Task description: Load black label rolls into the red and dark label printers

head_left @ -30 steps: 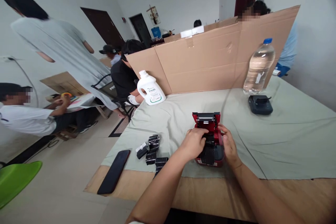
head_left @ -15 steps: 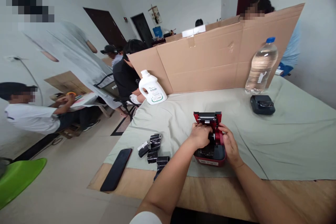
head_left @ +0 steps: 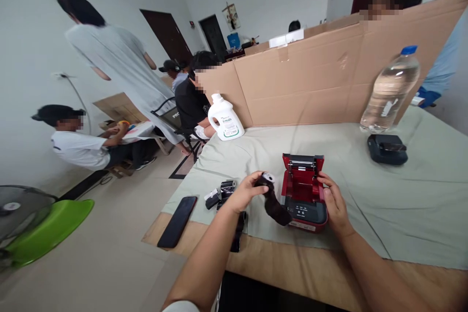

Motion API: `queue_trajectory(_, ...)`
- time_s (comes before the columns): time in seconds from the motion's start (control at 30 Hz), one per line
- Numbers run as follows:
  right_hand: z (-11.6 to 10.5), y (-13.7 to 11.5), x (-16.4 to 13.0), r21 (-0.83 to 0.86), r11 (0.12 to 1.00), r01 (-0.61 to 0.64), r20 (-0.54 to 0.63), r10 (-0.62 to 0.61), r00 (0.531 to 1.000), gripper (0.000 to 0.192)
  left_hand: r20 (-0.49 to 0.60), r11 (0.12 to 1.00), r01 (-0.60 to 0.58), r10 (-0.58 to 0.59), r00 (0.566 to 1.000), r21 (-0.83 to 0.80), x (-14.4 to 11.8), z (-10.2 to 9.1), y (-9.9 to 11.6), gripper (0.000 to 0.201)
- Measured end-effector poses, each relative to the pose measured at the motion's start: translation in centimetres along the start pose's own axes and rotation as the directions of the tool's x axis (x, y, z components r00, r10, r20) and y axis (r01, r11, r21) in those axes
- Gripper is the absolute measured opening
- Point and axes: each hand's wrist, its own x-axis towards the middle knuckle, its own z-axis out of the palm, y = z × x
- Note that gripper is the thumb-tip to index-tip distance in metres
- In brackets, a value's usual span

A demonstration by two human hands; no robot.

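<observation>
Bright, even indoor light; soft shadows, wide-angle stretching at edges.

The walls (head_left: 32,34) are white and the floor (head_left: 106,234) is pale. Two dark doors (head_left: 166,34) stand at the upper middle. A brown cardboard wall (head_left: 310,83) rises behind the table (head_left: 292,273). A green chair (head_left: 51,229) sits at lower left.
</observation>
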Motion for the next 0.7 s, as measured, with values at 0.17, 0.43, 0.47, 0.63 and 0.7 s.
queue_trajectory(0.17, 0.1, -0.1, 0.0, 0.004, 1.0, -0.022, 0.0, 0.022, 1.0, 0.031, -0.089, 0.732, 0.184, -0.167, 0.982, 0.656, -0.8, -7.4, -1.8, 0.041)
queue_trajectory(0.43, 0.1, -0.2, 0.0, 0.004, 1.0, -0.02, 0.005, 0.02, 1.0, 0.031, -0.157, 0.289, 0.184, -0.115, 0.981, 0.94, -0.4, -10.8, -2.7, 0.046)
queue_trajectory(0.47, 0.1, -0.2, 0.0, 0.002, 1.0, -0.022, 0.006, 0.022, 1.0, 0.031, -0.179, 0.28, 0.2, -0.098, 0.979, 0.939, -0.3, -11.1, -2.6, 0.046)
queue_trajectory(0.63, 0.0, -0.3, 0.0, 0.005, 1.0, -0.017, 0.004, 0.017, 1.0, 0.031, -0.252, 0.211, 0.273, -0.122, 0.96, 0.939, -0.4, -12.4, -3.2, 0.05)
queue_trajectory(0.7, 0.0, -0.2, 0.1, -0.002, 1.0, -0.015, 0.006, 0.015, 1.0, 0.031, -0.266, 0.193, 0.288, -0.133, 0.955, 0.938, -0.6, -12.6, -3.4, 0.046)
